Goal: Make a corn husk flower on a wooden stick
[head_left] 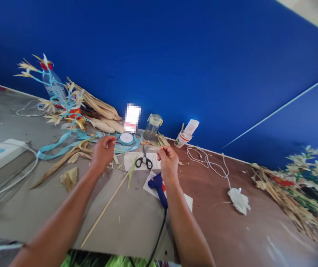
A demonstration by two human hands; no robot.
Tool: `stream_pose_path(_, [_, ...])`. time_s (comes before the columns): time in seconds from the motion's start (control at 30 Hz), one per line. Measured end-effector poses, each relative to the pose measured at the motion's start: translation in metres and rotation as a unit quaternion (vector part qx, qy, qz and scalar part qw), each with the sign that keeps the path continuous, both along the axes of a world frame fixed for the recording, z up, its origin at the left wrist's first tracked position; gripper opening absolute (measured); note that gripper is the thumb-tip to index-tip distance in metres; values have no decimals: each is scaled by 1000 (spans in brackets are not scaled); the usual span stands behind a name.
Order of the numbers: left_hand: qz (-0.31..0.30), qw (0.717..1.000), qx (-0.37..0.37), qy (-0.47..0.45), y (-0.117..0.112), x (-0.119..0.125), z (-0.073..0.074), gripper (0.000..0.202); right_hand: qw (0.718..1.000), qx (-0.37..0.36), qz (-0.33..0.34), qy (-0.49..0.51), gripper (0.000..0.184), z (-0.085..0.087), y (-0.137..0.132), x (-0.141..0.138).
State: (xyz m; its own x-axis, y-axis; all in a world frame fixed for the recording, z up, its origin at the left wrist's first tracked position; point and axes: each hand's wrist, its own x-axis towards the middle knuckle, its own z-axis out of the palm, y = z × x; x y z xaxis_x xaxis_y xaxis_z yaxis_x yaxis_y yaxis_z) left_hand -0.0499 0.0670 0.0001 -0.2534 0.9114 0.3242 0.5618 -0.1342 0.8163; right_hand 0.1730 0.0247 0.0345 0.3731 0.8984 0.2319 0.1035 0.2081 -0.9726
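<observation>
My left hand [102, 152] hovers over the desk, its fingers curled into a pinch. To its right, my right hand [169, 163] is also closed, thumb against forefinger. Whatever either hand holds, if anything, is too small to make out. Between them, black-handled scissors [144, 160] lie on a white sheet. A blue glue gun [158, 188] rests on white paper beside my right wrist and is partly hidden by it. One thin pale stick [105, 207] lies slantwise on the desk. Behind my left hand are a roll of light-blue ribbon [126, 138] and loose ribbon [55, 150].
Dried corn husks [97, 104] and a blue-stemmed husk-flower branch [69, 100] stand back left. A power strip [5, 155] is at left. A lidded jar [152, 128], paper cup [181, 139], phone-like bright screen [132, 116] and white cable [211, 163] line the blue wall. White flowers [311, 167] are right.
</observation>
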Motion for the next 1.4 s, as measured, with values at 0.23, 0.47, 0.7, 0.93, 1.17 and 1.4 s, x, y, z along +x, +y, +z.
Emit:
stream_pose_path(0.23, [34, 999, -21, -25, 1, -12, 1, 27, 1000, -5, 4, 0, 17, -2, 0, -1])
stream_pose_path(0.47, [-93, 971, -30, 220, -2, -1, -11, 31, 1000, -9, 4, -8, 17, -1, -1, -2])
stream_pose_path(0.7, [-96, 900, -97, 415, -7, 12, -18, 28, 1000, -16, -4, -16, 16, 1, -1, -3])
stream_pose_path(0.93, [-95, 903, -88, 410, 3, 17, -24, 27, 999, -12, 1, -30, 17, -6, 2, -2])
stream_pose_path(1.17, [-83, 927, -71, 359, 0, 17, -21, 26, 999, -18, -7, -28, 15, -5, 3, -2])
stream_pose_path(1.4, [52, 993, -11, 109, 14, -1, 6, 18, 1000, -21, -7, -16, 17, -4, 2, -3])
